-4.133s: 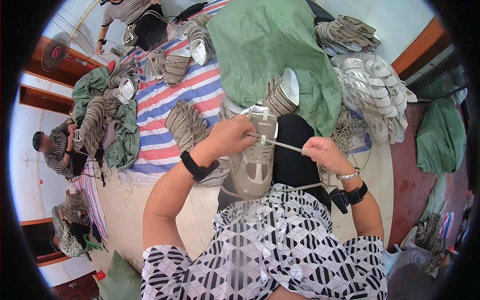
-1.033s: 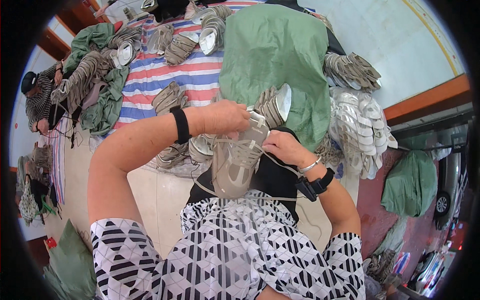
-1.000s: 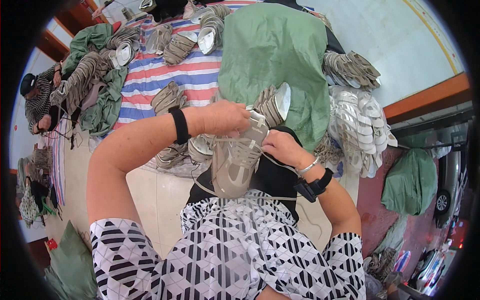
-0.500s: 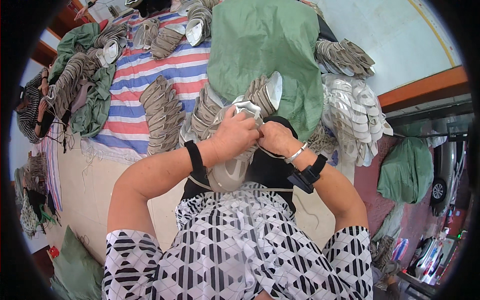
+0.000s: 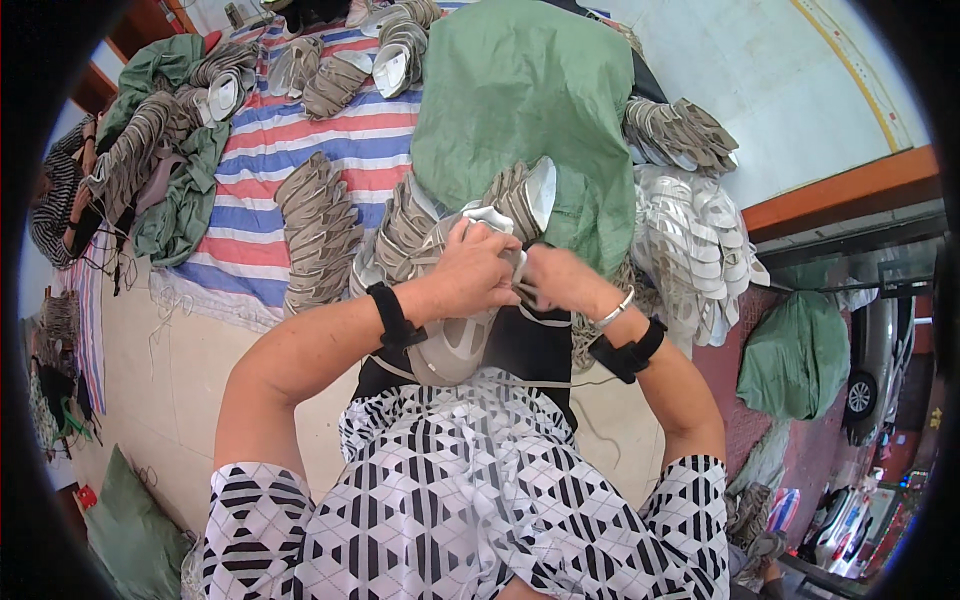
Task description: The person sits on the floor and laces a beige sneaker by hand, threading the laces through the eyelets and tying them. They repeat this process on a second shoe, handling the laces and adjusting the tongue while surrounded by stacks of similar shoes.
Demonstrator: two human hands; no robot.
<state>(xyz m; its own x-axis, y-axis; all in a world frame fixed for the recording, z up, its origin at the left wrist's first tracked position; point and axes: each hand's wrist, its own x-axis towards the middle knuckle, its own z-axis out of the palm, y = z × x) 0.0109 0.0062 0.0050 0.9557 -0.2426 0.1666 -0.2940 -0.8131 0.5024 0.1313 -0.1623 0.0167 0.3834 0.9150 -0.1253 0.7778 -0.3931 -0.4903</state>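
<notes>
Our right hand (image 5: pixel 562 278) has edged away from our left hand (image 5: pixel 468 268) since half a second ago, leaving a narrow gap above the lacing. At far left, a co-worker in a striped top (image 5: pixel 60 215) sits among heaped shoe parts, while nested uppers (image 5: pixel 318 235) lie along a striped sheet (image 5: pixel 245 215). At center, the taupe shoe upper (image 5: pixel 448 357) rests on our lap, toe toward us, its opening facing away. Our left hand is closed over its throat, fingers bent, thumb near the eyelet side. Our right hand, just beside it, has its fingers curled inward over the lacing; we cannot tell how firmly they pinch, or exactly what. Lace (image 5: pixel 545 321) trails below that hand. Farther right, white uppers (image 5: pixel 692 255) are bundled beside a green bag (image 5: pixel 795 355).

Done well, we judge, this work asks our left hand to steady the upper close to the eyelets, so the edge does not fold. Our right hand should take the lace near its tip, keep it flat and untwisted, and draw it evenly. Slack left across our lap could snag; we would keep it clear.
</notes>
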